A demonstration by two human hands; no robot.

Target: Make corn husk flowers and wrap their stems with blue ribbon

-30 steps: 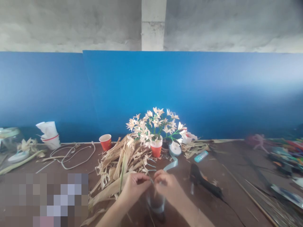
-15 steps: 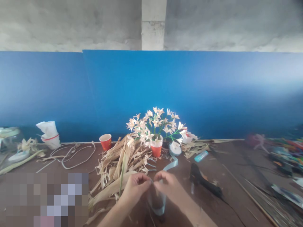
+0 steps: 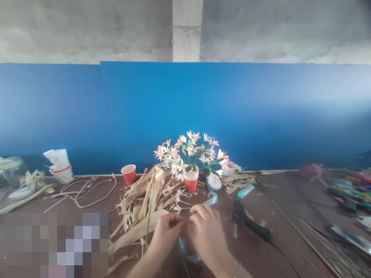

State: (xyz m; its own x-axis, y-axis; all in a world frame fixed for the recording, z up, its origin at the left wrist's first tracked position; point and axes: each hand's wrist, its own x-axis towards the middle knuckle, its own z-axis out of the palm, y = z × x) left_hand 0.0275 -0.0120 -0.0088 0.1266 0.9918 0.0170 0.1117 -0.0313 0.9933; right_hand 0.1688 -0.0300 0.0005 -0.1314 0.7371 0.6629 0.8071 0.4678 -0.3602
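Note:
Above the table, my left hand [image 3: 167, 231] is closed in a pinch, its fingertips at one end of a loop of pale blue ribbon [image 3: 191, 258]. My right hand [image 3: 207, 229] faces it with curled fingers closed at the same ribbon, almost touching the left fingertips. The small bit between the fingers is blurred. Behind the right hand, the ribbon runs back to its roll [image 3: 214, 181]. Beyond my hands, a red and white paper cup [image 3: 191, 183] holds several cream flowers [image 3: 189, 150] on green stems.
Dried husks [image 3: 145, 193] are heaped left of the cup. Another red cup [image 3: 128, 174] and a white cable [image 3: 84, 189] lie farther left. A black glue gun [image 3: 252, 222] and a turquoise lighter-like item [image 3: 245, 191] are to the right. Thin sticks [image 3: 321, 239] lie at far right.
My right hand has turned and risen slightly, its back now more toward me and covering more of the ribbon. The left hand stays nearly in place; the hanging ribbon loop has shifted a little.

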